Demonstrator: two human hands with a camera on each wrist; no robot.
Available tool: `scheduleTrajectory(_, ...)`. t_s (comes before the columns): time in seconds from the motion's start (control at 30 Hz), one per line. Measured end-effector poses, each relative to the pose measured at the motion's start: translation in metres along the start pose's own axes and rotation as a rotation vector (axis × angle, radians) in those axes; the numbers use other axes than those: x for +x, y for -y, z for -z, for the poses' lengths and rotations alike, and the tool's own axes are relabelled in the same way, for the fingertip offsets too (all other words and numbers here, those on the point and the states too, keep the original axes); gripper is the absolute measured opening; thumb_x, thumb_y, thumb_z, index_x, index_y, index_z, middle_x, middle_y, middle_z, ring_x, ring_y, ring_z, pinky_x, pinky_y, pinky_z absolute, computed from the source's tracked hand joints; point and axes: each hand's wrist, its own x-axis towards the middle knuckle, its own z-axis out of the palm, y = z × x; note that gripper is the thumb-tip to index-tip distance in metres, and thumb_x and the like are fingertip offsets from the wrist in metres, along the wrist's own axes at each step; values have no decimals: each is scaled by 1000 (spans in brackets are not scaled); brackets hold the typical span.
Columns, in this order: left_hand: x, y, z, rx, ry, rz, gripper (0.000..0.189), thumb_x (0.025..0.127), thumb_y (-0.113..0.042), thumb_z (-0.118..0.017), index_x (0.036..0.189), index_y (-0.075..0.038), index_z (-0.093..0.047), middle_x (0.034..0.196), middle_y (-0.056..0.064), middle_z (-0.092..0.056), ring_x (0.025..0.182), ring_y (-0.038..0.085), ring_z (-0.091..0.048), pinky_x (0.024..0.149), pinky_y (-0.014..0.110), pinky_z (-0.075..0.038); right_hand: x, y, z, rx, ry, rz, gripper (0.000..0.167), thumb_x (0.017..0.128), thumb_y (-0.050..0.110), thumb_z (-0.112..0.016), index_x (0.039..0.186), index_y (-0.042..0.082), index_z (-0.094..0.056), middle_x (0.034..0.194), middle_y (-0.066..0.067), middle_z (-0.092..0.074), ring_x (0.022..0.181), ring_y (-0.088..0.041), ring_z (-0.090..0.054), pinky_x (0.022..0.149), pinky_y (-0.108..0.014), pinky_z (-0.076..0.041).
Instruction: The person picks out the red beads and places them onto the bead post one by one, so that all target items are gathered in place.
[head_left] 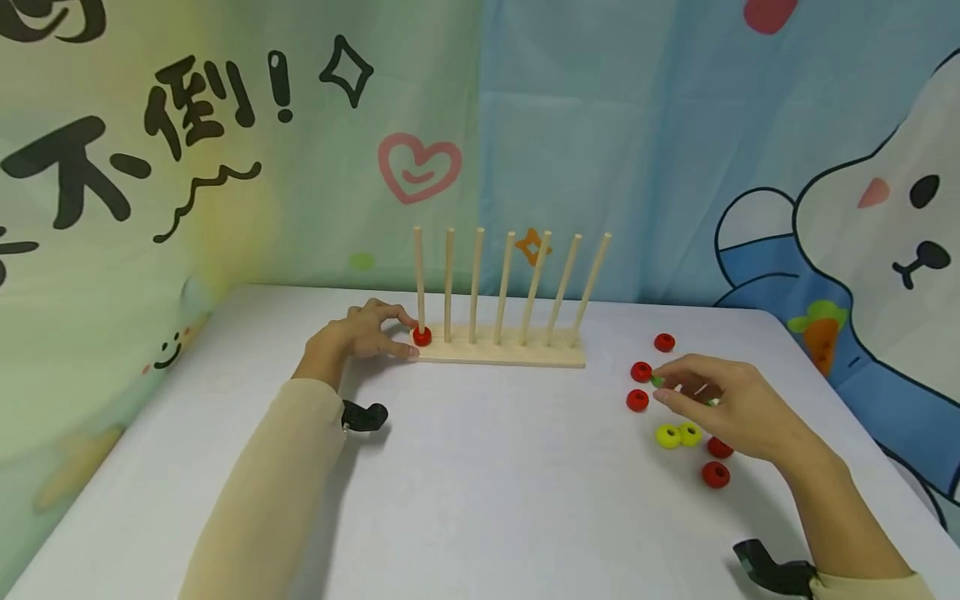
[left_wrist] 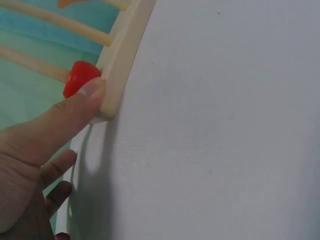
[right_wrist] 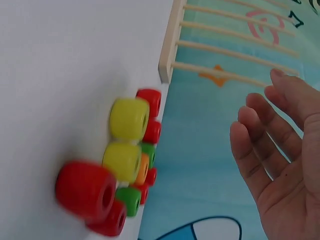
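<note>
A pale wooden peg rack (head_left: 501,357) with a row of upright pegs stands at the back of the table. One red bead (head_left: 422,337) sits at the foot of its leftmost peg. My left hand (head_left: 367,329) grips the rack's left end between thumb and forefinger; in the left wrist view the thumb (left_wrist: 75,112) lies against the base beside that bead. My right hand (head_left: 723,404), fingers loosely bent, hovers over the loose beads. Nothing shows between its fingers in the right wrist view. Under it lie green beads (right_wrist: 129,201) and an orange bead (right_wrist: 142,169).
Two yellow beads (head_left: 678,435) touch each other on the white table (head_left: 510,483). Several red beads (head_left: 716,475) lie around them on the right side. A printed cloth (head_left: 600,125) hangs behind the table. Each wrist carries a black mount (head_left: 365,416).
</note>
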Motion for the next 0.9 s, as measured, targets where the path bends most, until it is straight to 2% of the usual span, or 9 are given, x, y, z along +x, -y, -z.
scheduleTrajectory(0.1,1,-2,-1,18,1,-22,52,75,-62,-76,122,-47,-59,155,2,-27,139,37,-22,99,73,-26,-9,-6,6,-4,22,-71,23,90,33,-74,110,24,-70,93,9,-67,82,-10,-60,69,-23,-54)
scheduleTrajectory(0.2,2,-5,-2,43,-6,-36,53,78,-61,-74,125,-44,-58,154,4,-28,138,39,-24,100,73,-23,-17,-11,12,-8,17,-100,23,89,32,-74,110,24,-69,94,9,-67,82,-10,-60,69,-22,-53)
scheduleTrajectory(0.37,-3,-6,-6,64,-6,-39,55,81,-58,-72,130,-40,-55,155,7,-28,138,41,-24,100,74,-22,-27,-20,16,-19,-8,-76,24,87,26,-77,110,24,-70,99,6,-67,82,-7,-60,68,-21,-53)
scheduleTrajectory(0.53,-6,-4,-4,85,-4,-31,52,82,-59,-70,129,-42,-55,155,6,-27,138,40,-25,99,73,-26,-32,-25,7,-16,-16,-15,27,85,21,-80,109,25,-69,101,6,-66,79,-6,-61,67,-22,-54)
scheduleTrajectory(0.67,-7,-5,1,82,12,-10,53,82,-60,-71,128,-41,-55,156,5,-25,138,39,-24,98,72,-30,-32,-25,3,-6,26,-13,25,85,24,-79,108,24,-69,100,6,-66,79,-7,-62,68,-24,-55)
scheduleTrajectory(0.9,-6,-7,-1,86,21,-1,54,83,-59,-70,132,-41,-54,156,7,-25,139,38,-23,100,71,-29,-41,-25,12,-17,118,-117,31,85,35,-78,110,19,-69,102,1,-67,84,-11,-62,71,-25,-55)
